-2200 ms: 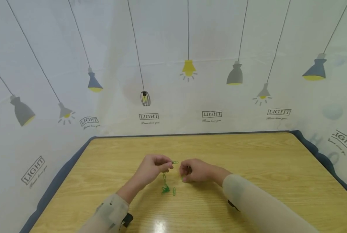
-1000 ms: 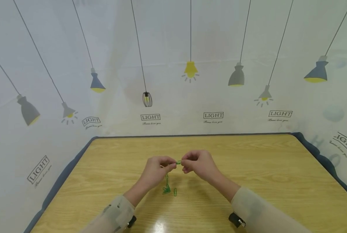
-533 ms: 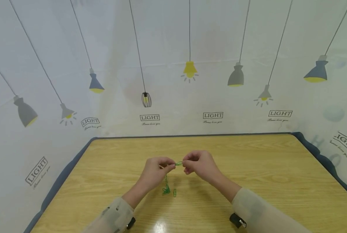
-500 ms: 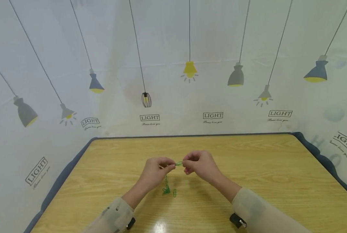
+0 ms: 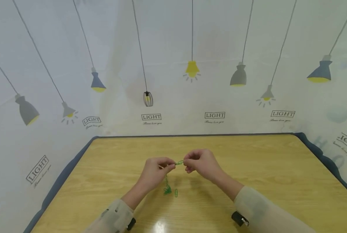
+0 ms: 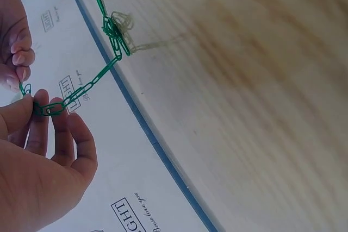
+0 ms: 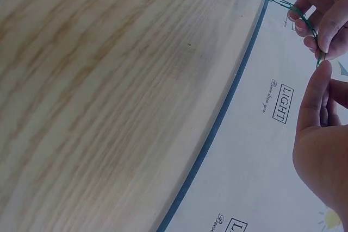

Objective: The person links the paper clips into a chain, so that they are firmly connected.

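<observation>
A chain of green paper clips [image 6: 115, 35] runs from my left hand [image 5: 156, 170] down to a small heap on the table, best seen in the left wrist view. Thumb and forefinger of that hand pinch the chain near its upper end. Facing it, my right hand [image 5: 203, 164] pinches a green paper clip [image 5: 180, 162] by its far end. This clip spans the short gap between the two hands' fingertips, sloping up to the right. Fingertips hide both of its ends. A single loose paper clip [image 5: 176, 193] lies right of the heap in the head view.
The wood-patterned table [image 5: 249, 168] has a dark blue edge. Behind it and along the sides hangs a pale sheet [image 5: 167, 74] printed with lamps and the word LIGHT. Dark wrist straps show below both sleeves.
My right hand, lower and apart from the left at first, has risen to the left fingertips and pinches the clip there. Lately it has drawn slightly right, and more of the clip shows.
</observation>
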Demonstrator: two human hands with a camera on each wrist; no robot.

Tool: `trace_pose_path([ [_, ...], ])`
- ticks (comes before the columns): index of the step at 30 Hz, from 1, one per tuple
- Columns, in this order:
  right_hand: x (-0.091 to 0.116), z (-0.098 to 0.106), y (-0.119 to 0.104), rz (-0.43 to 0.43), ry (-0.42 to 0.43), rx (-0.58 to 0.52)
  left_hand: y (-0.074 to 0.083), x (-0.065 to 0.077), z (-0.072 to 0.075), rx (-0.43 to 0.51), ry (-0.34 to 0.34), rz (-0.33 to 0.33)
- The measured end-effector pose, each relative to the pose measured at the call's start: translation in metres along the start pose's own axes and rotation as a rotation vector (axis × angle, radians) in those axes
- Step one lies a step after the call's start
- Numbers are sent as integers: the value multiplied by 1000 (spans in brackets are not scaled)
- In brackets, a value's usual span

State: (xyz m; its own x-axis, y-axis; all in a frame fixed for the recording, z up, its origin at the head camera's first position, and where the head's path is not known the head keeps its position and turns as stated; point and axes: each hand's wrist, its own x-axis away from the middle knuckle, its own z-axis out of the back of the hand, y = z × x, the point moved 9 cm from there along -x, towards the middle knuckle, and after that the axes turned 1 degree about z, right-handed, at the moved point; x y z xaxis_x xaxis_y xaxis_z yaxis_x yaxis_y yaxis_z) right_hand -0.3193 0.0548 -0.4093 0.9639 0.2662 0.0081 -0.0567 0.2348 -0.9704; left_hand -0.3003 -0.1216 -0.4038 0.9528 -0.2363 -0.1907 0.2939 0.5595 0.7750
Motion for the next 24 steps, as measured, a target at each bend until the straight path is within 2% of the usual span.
trace_pose_path([
  [9, 2, 2, -3, 21, -12, 21, -5, 2, 5, 9, 8, 41],
  [18, 4, -5, -10, 122, -45, 50, -11, 2, -6, 100, -131, 69],
  [24, 5, -11, -19, 163, -63, 51, -9, -1, -9, 95, -188, 53],
])
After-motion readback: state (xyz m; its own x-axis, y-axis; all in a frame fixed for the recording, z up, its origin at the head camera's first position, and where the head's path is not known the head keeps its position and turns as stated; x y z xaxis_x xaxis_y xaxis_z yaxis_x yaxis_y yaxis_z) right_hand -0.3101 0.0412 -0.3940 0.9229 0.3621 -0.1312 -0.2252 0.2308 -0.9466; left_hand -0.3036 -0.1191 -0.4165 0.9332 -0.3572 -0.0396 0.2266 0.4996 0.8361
